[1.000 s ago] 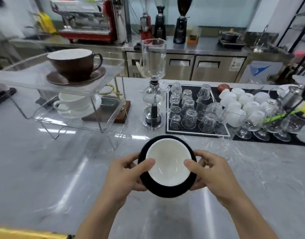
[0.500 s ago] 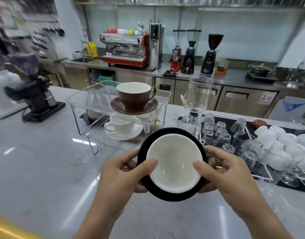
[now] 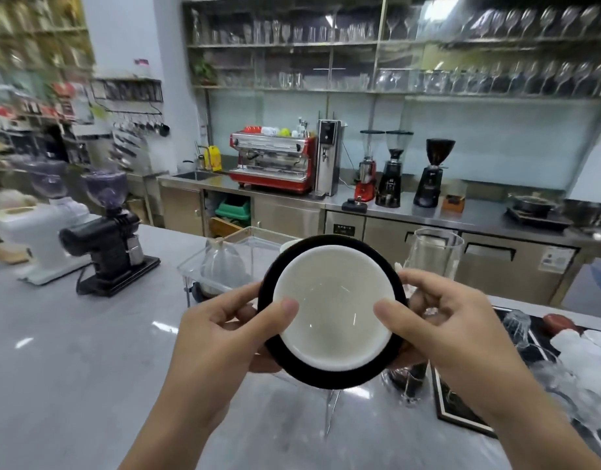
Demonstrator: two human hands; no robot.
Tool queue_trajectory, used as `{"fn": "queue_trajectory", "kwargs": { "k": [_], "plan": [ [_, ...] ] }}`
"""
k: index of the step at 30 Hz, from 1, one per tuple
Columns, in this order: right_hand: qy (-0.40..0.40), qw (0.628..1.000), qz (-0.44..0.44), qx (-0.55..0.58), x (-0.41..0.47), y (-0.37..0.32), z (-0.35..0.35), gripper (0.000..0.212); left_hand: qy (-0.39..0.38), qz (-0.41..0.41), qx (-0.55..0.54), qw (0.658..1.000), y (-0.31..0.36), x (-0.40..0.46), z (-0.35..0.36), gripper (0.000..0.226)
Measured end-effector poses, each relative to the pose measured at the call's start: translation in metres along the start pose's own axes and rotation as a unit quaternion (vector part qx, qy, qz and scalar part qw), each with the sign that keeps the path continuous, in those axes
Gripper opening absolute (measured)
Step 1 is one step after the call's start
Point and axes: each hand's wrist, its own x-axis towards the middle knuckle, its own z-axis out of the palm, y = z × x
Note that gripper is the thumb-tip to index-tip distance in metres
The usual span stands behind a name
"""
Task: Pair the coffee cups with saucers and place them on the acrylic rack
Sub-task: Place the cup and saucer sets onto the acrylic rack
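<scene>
Cup and saucer now higher before the rack, left hand and right hand fingers clasping both.

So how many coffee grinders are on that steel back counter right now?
3, side by side right of the red espresso machine: red grinder, black grinder, larger black grinder. Others may be hidden.

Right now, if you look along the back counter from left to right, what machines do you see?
Sink → red espresso machine → tall silver water boiler → red grinder → black grinder → bigger black grinder → dark pot on a stove.
</scene>
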Motion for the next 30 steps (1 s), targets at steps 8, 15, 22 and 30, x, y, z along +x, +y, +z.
{"fn": "queue_trajectory", "kwargs": {
  "k": [8,15,22,30],
  "plan": [
    [-0.03,0.996,-0.061,-0.056,0.083,-0.04,0.025,0.026,0.001,0.084,0.012,0.996,0.053,0.063,-0.025,0.047],
    [-0.083,0.991,-0.051,-0.091,0.163,-0.056,0.047,0.029,0.006,0.095,0.039,0.995,0.071,0.129,-0.047,0.045],
    [-0.139,0.983,0.01,-0.122,0.233,-0.038,0.071,0.029,0.025,0.042,0.081,0.996,0.058,0.188,-0.063,0.027],
    [-0.185,0.968,0.092,-0.144,0.287,0.001,0.084,0.035,0.0,-0.02,0.172,0.985,0.027,0.237,-0.073,0.034]
  ]
}}
